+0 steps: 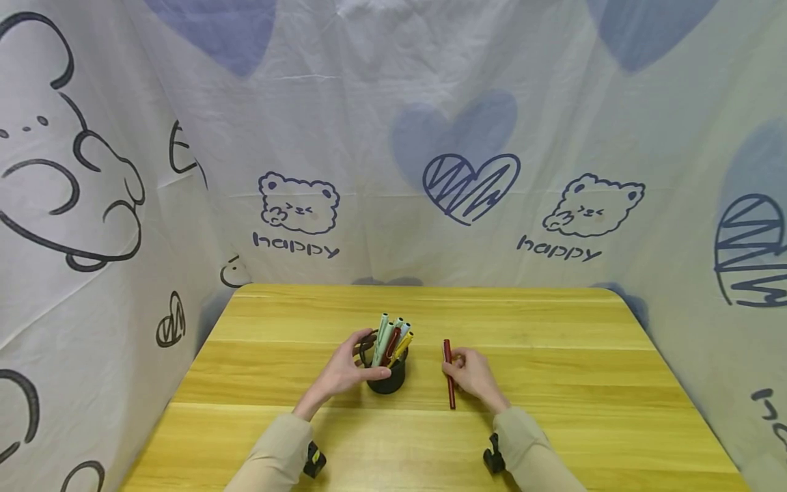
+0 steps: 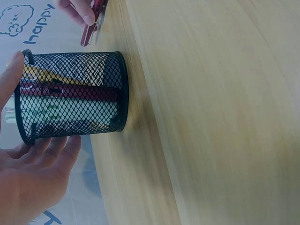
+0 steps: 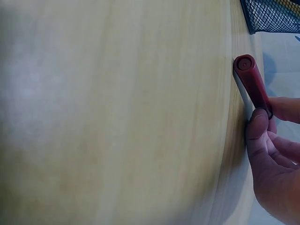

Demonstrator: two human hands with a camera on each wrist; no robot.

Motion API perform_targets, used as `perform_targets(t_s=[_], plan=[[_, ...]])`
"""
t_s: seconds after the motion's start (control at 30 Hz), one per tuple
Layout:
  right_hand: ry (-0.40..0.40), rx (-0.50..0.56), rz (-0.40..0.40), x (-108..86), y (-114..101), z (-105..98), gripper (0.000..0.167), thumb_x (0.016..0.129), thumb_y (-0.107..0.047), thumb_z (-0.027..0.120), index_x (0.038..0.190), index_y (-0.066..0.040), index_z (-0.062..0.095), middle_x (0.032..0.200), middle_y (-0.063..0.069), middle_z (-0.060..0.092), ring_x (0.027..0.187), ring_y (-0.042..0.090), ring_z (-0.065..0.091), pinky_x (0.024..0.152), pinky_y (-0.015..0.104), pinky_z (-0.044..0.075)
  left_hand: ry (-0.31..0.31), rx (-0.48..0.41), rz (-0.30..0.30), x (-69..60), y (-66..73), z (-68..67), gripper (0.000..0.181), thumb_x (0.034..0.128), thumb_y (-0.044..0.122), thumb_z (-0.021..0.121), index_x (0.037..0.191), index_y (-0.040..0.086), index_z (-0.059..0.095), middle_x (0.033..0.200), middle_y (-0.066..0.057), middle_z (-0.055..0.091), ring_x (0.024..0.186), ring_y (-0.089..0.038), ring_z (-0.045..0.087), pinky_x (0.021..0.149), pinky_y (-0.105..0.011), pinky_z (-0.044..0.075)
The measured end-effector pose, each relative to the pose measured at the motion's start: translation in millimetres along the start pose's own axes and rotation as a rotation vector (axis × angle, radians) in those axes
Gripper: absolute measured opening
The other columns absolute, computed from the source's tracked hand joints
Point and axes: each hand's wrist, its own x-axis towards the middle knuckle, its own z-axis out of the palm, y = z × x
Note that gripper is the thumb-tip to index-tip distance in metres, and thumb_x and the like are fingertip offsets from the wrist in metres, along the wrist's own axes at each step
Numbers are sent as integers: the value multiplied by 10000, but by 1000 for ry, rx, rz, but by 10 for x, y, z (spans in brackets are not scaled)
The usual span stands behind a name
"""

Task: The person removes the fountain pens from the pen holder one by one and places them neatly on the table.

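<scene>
A black mesh pen cup [image 1: 387,380] stands upright on the table, holding several pens, pale green, dark red and yellow. The left hand [image 1: 346,366] curves round the cup's near-left side, thumb at the rim; in the left wrist view its fingers touch the mesh cup [image 2: 72,96] from one side, the thumb at the rim on the other. To the right of the cup, the right hand [image 1: 472,373] pinches a red pen [image 1: 451,393] between thumb and fingers. The right wrist view shows the red pen [image 3: 253,84] end-on, low at the table surface.
The wooden table [image 1: 584,383] reaches back to a white curtain [image 1: 381,225] printed with hearts, bears and lettering, which also hangs at both sides. Black straps or mounts sit at both wrists.
</scene>
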Motion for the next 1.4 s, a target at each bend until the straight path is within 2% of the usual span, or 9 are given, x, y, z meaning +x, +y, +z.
perform_targets(t_s=[0.27,0.77,1.4], plan=[[-8,-18,11,13,-11,12,348,918,-97,698,1205,93,643,734,61,637,505,107,539,457,221,459,-4,-10,4,4,-8,1,975,773,246,888,1547,24,338,1577,-194,405,1428,-462,406,1146,-585,420],[44,-70,21,29,-25,59,331,907,-105,708,1169,91,657,767,89,666,531,106,543,476,230,465,-1,-3,-5,16,-20,0,969,769,256,892,1546,49,351,1592,-183,386,1434,-460,397,1143,-578,426],[58,-102,40,42,-26,81,339,920,-141,705,1179,74,660,785,97,666,576,120,544,505,232,447,-5,-10,2,9,-24,-1,953,772,249,889,1540,55,361,1585,-180,396,1432,-456,405,1143,-572,431]])
